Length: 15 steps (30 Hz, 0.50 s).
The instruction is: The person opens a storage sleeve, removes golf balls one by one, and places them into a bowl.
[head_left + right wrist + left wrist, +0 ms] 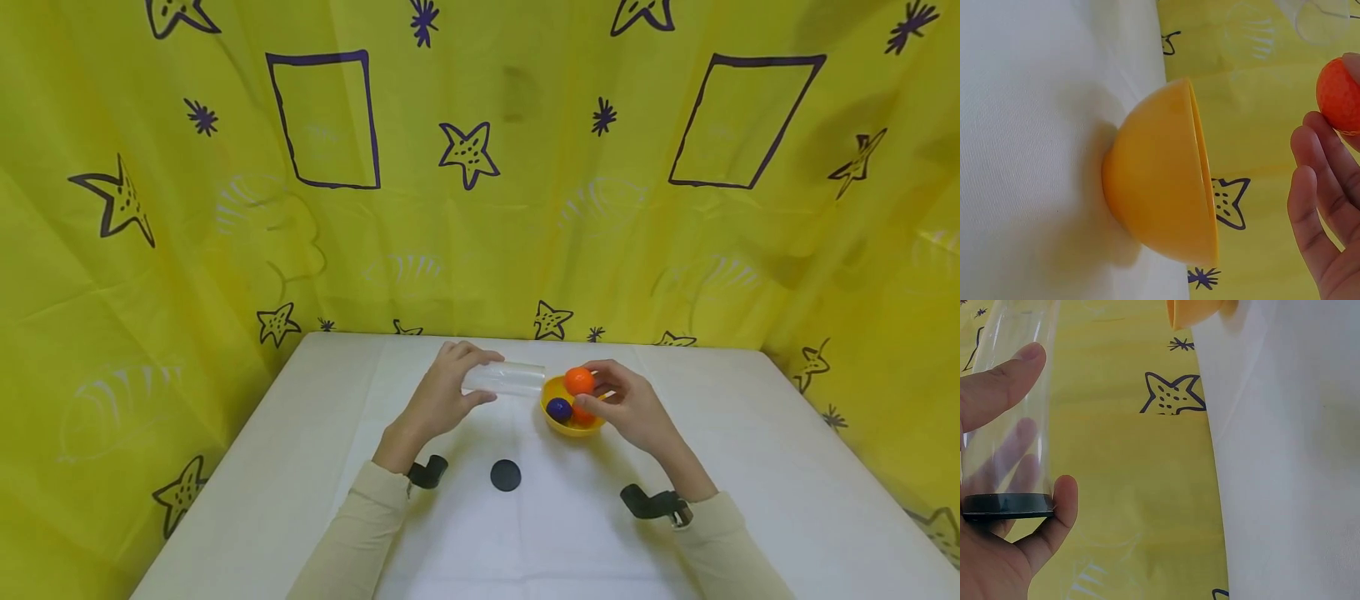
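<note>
A clear plastic tube [521, 379] lies sideways in the grip of my left hand [441, 390], its far end pointing at the bowl. In the left wrist view a black cap [1007, 504] closes the tube's end by the palm. My right hand [636, 408] pinches an orange ball [579, 381] between thumb and fingers, above the yellow bowl [572, 431]. Inside the bowl sit a dark blue ball [558, 409] and another orange ball [582, 414]. From the right wrist, the bowl's outer wall [1154, 181] hides what it contains.
A flat black disc [506, 475] lies on the white table [585, 542], nearer to me than the bowl. Yellow curtains [517, 250] with drawn stars hang behind the table and along both sides. Each wrist wears a black camera mount.
</note>
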Each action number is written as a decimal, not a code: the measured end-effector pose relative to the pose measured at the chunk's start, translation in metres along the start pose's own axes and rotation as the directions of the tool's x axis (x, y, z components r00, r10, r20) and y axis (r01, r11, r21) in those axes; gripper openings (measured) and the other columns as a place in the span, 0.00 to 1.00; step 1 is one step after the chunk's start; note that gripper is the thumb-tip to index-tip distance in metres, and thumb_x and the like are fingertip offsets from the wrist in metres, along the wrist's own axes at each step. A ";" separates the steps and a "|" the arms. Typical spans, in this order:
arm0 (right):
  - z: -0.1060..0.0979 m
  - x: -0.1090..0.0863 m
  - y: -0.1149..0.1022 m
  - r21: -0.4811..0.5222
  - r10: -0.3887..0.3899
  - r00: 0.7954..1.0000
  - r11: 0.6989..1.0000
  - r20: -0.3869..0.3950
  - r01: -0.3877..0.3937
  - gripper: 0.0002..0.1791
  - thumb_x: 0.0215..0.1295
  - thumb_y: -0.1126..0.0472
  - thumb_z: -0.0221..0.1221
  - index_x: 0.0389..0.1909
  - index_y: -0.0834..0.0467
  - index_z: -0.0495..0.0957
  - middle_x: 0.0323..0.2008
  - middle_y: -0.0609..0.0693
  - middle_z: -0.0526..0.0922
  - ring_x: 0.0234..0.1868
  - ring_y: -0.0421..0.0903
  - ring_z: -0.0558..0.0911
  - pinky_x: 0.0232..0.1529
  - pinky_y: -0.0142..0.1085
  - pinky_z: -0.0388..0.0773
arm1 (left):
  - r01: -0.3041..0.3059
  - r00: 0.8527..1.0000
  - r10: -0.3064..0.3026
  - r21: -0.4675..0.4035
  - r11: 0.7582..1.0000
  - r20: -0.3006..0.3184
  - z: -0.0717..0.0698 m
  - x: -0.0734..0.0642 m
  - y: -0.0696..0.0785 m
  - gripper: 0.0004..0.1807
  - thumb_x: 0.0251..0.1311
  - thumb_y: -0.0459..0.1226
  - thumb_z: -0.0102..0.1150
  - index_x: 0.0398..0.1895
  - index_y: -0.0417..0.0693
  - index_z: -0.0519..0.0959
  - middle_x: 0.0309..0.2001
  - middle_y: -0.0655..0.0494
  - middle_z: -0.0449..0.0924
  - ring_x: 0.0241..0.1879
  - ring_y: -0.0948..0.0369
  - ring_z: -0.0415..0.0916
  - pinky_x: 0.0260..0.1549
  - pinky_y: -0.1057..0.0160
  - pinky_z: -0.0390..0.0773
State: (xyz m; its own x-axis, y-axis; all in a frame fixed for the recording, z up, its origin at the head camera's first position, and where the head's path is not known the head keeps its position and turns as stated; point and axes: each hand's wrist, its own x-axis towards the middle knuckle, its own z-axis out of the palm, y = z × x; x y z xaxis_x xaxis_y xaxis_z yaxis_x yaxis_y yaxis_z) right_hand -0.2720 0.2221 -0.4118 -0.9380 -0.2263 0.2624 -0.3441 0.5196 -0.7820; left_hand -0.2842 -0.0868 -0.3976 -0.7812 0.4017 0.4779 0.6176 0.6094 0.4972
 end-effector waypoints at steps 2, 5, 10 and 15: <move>-0.001 0.000 0.001 0.000 -0.003 1.000 1.000 -0.007 0.003 0.24 0.67 0.55 0.68 0.60 0.56 0.76 0.48 0.57 0.86 0.43 0.49 0.82 0.42 0.32 0.82 | -0.003 1.000 0.003 -0.012 1.000 -0.001 -0.001 0.000 0.000 0.27 0.56 0.37 0.75 0.60 0.55 0.80 0.55 0.53 0.80 0.56 0.54 0.68 0.56 0.52 0.77; -0.003 0.001 0.004 -0.004 -0.009 1.000 1.000 -0.020 0.009 0.24 0.67 0.55 0.68 0.60 0.56 0.76 0.48 0.57 0.86 0.43 0.49 0.82 0.42 0.31 0.82 | -0.005 1.000 0.005 -0.021 1.000 -0.002 -0.001 0.001 0.000 0.27 0.56 0.36 0.75 0.60 0.54 0.80 0.55 0.53 0.80 0.56 0.53 0.68 0.56 0.52 0.77; -0.005 0.001 0.007 -0.018 0.000 0.999 1.000 -0.039 -0.001 0.24 0.68 0.53 0.67 0.61 0.56 0.76 0.47 0.57 0.85 0.45 0.50 0.81 0.43 0.30 0.82 | 0.004 1.000 -0.004 -0.028 1.000 0.000 -0.002 0.001 0.000 0.27 0.56 0.36 0.76 0.60 0.55 0.80 0.54 0.53 0.80 0.55 0.53 0.68 0.54 0.52 0.76; -0.006 0.001 0.009 -0.020 0.035 0.998 0.999 -0.057 -0.036 0.25 0.68 0.52 0.67 0.62 0.55 0.76 0.49 0.57 0.84 0.46 0.52 0.81 0.43 0.32 0.81 | 0.008 1.000 -0.008 -0.035 0.999 0.000 -0.002 0.000 0.000 0.27 0.56 0.36 0.76 0.60 0.54 0.80 0.55 0.52 0.80 0.55 0.53 0.68 0.54 0.52 0.76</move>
State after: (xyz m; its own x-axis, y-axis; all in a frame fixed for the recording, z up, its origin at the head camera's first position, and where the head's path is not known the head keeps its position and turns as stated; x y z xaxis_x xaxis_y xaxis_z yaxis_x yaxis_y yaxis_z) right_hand -0.2764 0.2315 -0.4147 -0.9503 -0.1608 0.2667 -0.3108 0.5440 -0.7794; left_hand -0.2843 -0.0881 -0.3966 -0.7858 0.3968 0.4744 0.6145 0.5878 0.5262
